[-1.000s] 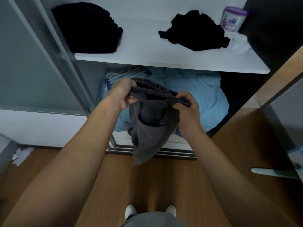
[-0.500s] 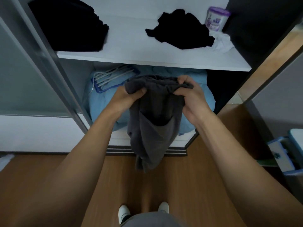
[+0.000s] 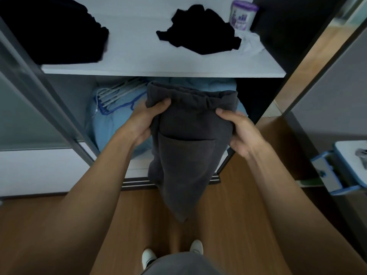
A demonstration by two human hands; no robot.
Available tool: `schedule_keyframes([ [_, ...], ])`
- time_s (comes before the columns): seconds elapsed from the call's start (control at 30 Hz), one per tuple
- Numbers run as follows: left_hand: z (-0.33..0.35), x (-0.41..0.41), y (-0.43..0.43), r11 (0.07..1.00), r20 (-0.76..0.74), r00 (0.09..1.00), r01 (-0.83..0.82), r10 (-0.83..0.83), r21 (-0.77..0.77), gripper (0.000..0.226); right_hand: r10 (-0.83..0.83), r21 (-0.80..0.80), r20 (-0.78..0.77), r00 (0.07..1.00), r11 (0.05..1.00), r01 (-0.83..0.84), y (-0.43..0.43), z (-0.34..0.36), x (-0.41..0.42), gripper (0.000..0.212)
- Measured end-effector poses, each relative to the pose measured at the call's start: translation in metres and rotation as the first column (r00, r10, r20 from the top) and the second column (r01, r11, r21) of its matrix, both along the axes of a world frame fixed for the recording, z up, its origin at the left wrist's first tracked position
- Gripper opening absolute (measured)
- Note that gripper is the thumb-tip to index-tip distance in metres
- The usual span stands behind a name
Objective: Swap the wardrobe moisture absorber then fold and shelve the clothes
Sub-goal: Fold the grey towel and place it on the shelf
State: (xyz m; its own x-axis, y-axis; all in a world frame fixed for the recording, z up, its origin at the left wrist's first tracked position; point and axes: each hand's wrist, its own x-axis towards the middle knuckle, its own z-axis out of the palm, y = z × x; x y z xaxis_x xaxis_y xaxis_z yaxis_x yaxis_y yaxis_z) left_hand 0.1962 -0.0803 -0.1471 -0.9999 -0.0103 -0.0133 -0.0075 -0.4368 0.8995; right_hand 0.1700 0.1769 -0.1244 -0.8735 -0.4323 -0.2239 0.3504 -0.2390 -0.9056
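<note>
- I held one pair of grey shorts [image 3: 190, 147] by the waistband, out in front of the wardrobe's lower compartment. The rest hung down toward the floor [image 3: 135, 225]. Gripping the top let the fabric drop straight, which I judge made it ready for folding.
- My left hand [image 3: 145, 122] pinched the left end of the waistband, thumb on the near face and fingers tucked behind. My right hand [image 3: 240, 133] gripped the right end the same way. Both hands were closed on the cloth and set apart, so the band stretched flat between them.
- One patch pocket faced me.
- Behind the shorts, one heap of blue bedding [image 3: 111, 126] lay in the lower compartment. A bunch of hangers [image 3: 117, 96] rested on its left side; I could not count them.
- Above, the white shelf [image 3: 162, 70] carried two black items. One neat black pile [image 3: 53, 30] sat at the left, seemingly already folded. One crumpled black garment [image 3: 198, 30] lay near the middle, and I judge it was not yet folded.
- One purple-lidded tub [image 3: 243, 15], probably the moisture absorber, stood upright in the shelf's back right corner, clear of the clothes.
- One white scrap [image 3: 251, 44], cloth or paper I could not tell, lay just in front of the tub, touching the black garment's edge.
- Below, my two white shoes [image 3: 149, 257] stood on the wooden floor.
</note>
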Motion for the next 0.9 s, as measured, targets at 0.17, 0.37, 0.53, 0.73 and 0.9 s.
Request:
schedule_keyframes([
  [0.17,-0.019,0.015,0.004,0.996,0.211,0.977,-0.007,0.026,-0.093,0.024,0.078,0.045,0.010,0.997,0.996,-0.079,-0.005,0.001,0.001,0.037],
  [0.37,0.028,0.000,0.016,0.995,0.184,0.982,-0.047,0.030,0.089,0.019,0.087,-0.090,0.054,0.995,0.993,-0.082,0.000,-0.006,0.005,0.040],
  [0.53,0.033,-0.006,0.004,1.000,0.223,0.974,-0.030,0.028,0.008,0.027,0.115,-0.180,0.162,0.980,0.980,-0.086,-0.009,-0.021,0.016,0.041],
  [0.73,-0.033,0.030,-0.001,0.985,0.385,0.907,0.147,-0.172,0.094,0.053,0.132,-0.273,0.176,0.976,0.959,-0.080,-0.017,-0.012,0.017,0.038],
  [0.9,-0.023,0.028,0.007,0.996,0.379,0.924,0.077,-0.055,-0.042,0.030,0.127,-0.239,0.180,0.975,0.968,-0.082,-0.005,0.009,-0.001,0.051],
])
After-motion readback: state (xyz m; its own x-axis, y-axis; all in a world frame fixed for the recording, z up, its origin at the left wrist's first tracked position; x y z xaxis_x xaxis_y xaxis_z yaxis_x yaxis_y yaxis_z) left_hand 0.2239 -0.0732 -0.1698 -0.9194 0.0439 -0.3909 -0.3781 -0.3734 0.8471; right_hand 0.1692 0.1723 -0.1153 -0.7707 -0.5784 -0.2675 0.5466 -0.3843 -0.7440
